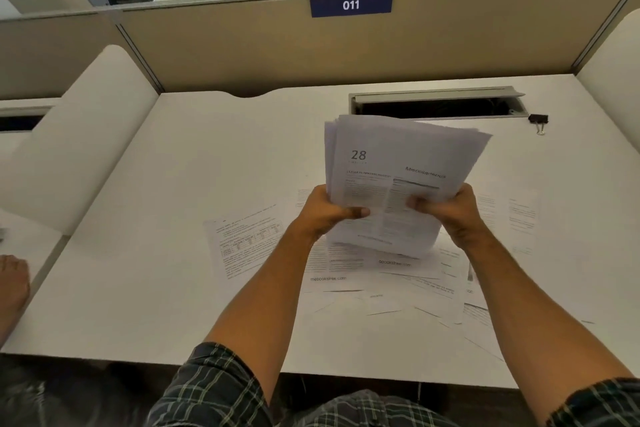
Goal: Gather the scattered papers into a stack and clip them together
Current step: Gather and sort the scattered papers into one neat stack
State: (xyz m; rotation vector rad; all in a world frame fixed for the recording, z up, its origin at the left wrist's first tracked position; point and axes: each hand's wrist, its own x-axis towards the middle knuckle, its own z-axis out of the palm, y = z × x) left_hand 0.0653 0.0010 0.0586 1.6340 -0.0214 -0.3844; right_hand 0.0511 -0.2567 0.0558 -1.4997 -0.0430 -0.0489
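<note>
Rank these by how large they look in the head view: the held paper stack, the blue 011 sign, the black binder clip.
1. held paper stack, though it is nearest the camera
2. blue 011 sign
3. black binder clip

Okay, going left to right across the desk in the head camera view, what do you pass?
Loose printed sheet with a table lying flat → left hand → held stack of white printed pages → right hand → small black binder clip with silver handles.
</note>
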